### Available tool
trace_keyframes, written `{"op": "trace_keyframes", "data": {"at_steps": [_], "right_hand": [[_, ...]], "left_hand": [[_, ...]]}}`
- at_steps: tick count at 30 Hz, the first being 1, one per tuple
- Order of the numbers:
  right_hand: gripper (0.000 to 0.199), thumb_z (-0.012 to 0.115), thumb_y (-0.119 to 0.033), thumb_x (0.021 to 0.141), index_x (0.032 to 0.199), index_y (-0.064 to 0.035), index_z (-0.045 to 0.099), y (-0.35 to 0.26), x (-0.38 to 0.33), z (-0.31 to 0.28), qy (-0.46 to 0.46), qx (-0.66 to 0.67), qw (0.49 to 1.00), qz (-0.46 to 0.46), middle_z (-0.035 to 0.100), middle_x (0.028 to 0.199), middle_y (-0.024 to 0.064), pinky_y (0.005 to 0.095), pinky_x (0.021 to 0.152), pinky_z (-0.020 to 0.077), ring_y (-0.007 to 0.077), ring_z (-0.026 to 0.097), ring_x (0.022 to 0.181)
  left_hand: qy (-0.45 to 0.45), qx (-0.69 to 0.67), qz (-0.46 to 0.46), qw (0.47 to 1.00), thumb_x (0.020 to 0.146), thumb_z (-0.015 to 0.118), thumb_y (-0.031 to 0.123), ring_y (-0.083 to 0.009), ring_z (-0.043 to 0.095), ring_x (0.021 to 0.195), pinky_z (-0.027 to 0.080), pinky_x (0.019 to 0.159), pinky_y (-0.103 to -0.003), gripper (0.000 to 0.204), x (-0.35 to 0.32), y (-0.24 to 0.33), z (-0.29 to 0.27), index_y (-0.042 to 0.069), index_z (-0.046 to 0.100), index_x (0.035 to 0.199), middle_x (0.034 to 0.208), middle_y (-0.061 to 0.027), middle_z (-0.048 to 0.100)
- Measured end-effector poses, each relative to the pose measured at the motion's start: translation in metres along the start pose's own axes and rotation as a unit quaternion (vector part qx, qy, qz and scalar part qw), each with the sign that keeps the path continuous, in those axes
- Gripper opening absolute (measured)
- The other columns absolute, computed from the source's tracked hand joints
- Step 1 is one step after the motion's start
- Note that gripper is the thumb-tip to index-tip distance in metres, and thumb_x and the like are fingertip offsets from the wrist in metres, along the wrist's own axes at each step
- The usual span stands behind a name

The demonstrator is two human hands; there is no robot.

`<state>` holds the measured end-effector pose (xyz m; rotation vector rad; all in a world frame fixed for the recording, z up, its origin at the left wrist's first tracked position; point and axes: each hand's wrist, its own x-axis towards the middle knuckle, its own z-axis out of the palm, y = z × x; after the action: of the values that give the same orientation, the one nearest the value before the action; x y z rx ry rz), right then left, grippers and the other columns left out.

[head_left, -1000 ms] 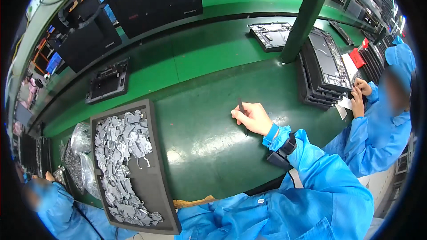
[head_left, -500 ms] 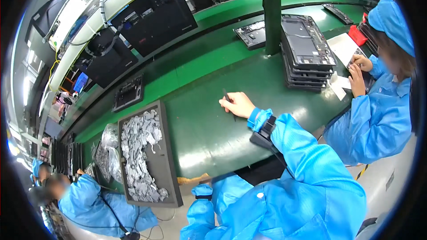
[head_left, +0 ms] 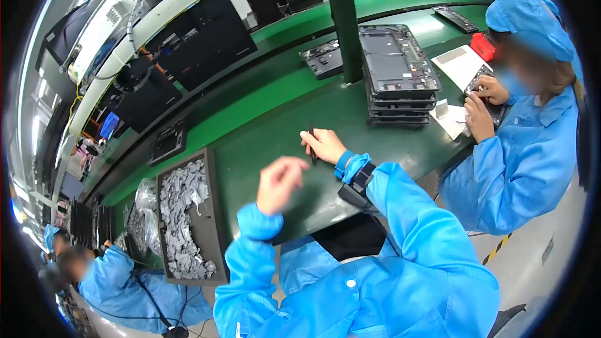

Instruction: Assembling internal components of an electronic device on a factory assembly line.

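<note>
My right hand (head_left: 327,148) is closed round a thin, dark, pen-like tool (head_left: 311,131) above the green work surface. The tool stands roughly upright in the fingers; its exact kind cannot be made out. To its left, my left hand (head_left: 280,183) hangs over the same table, blurred by motion, fingers partly curled. I see nothing clearly held in it. Left of that hand lies a black tray (head_left: 216,238) with a heap of small grey, crumpled-looking pieces (head_left: 181,225) in it.
A stack of black device frames (head_left: 397,66) stands beyond my right hand, beside a dark green post (head_left: 344,25). At right a co-worker (head_left: 519,156) handles a part near a red bin (head_left: 482,46). Clear plastic bags (head_left: 147,216) lie left of the tray; another black frame (head_left: 168,142) rests behind it.
My left hand has risen from low near my body to over the table. My right hand still grips the tool. The whole view has shifted slightly.
</note>
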<state>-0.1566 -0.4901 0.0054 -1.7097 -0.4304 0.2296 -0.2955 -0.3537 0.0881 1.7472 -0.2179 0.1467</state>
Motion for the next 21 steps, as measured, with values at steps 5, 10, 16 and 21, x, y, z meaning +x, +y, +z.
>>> {"op": "trace_keyframes", "data": {"at_steps": [5, 10, 16, 21], "right_hand": [[0.043, 0.053, -0.041, 0.097, 0.083, -0.002, 0.066, -0.004, -0.004, -0.003, 0.009, 0.073, 0.997, 0.008, 0.064, 0.063, 0.005, 0.0292, 0.051, 0.0462, 0.0125, 0.057, 0.052], [0.037, 0.052, -0.037, 0.099, 0.088, -0.0035, 0.065, 0.001, -0.007, 0.0, -0.018, 0.066, 0.997, 0.032, 0.064, 0.064, 0.0025, 0.0272, 0.053, 0.0465, 0.0092, 0.057, 0.056], [0.037, 0.052, -0.036, 0.098, 0.089, -0.0028, 0.065, -0.021, -0.014, -0.001, -0.043, -0.023, 0.999, 0.001, 0.066, 0.065, 0.0074, 0.0329, 0.057, 0.0498, 0.0194, 0.065, 0.061], [0.036, 0.053, -0.035, 0.097, 0.09, -0.003, 0.065, -0.01, -0.012, 0.0, -0.052, -0.029, 0.998, 0.005, 0.066, 0.066, 0.0065, 0.0323, 0.056, 0.0489, 0.018, 0.064, 0.06]], "left_hand": [[0.137, -0.179, -0.068, 0.972, 0.099, 0.053, 0.019, -0.0006, 0.025, 0.049, 0.017, 0.042, -0.021, 0.019, 0.104, -0.076, -0.038, 0.003, 0.063, 0.101, 0.06, 0.0098, 0.031], [0.099, -0.149, -0.125, 0.976, 0.098, 0.057, 0.021, 0.0002, 0.03, 0.047, 0.02, 0.042, -0.02, 0.019, 0.118, -0.121, -0.043, 0.003, 0.064, 0.099, 0.059, 0.0101, 0.038], [0.092, -0.144, -0.134, 0.976, 0.099, 0.055, 0.02, 0.0007, 0.028, 0.048, 0.017, 0.042, -0.019, 0.017, 0.112, -0.119, -0.046, 0.004, 0.063, 0.099, 0.059, 0.0105, 0.036], [0.084, -0.086, -0.126, 0.985, 0.098, 0.055, 0.019, 0.0012, 0.031, 0.049, 0.021, 0.042, -0.019, 0.017, 0.115, -0.126, -0.044, 0.004, 0.064, 0.098, 0.061, 0.0106, 0.04]]}}
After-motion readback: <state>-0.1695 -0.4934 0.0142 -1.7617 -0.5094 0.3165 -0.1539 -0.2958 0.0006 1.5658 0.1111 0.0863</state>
